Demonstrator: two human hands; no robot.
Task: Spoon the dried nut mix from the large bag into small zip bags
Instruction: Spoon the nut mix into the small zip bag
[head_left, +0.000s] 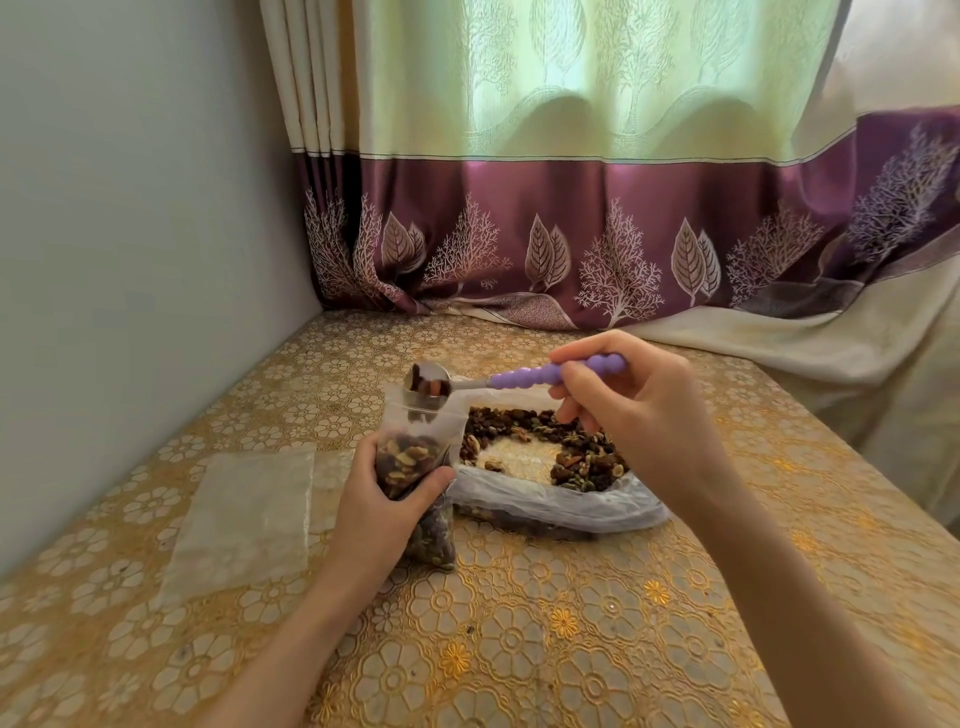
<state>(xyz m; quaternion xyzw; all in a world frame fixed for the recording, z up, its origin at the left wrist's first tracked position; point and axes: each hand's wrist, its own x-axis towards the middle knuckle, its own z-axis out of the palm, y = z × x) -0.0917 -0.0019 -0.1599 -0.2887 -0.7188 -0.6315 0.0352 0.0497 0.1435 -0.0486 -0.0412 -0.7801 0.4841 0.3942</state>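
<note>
My left hand grips a small clear zip bag upright on the table; it is mostly filled with nut mix. My right hand holds a spoon by its purple beaded handle. The metal bowl of the spoon is tipped over the small bag's open mouth, with a few pieces still in it. To the right lies the large clear bag, opened wide and flat, with dark raisins and nuts spread around a bare patch in its middle.
Empty small zip bags lie flat on the table to the left. The table has a gold floral cover. A grey wall runs along the left, and a purple-and-cream curtain hangs behind, draping over the table's right side.
</note>
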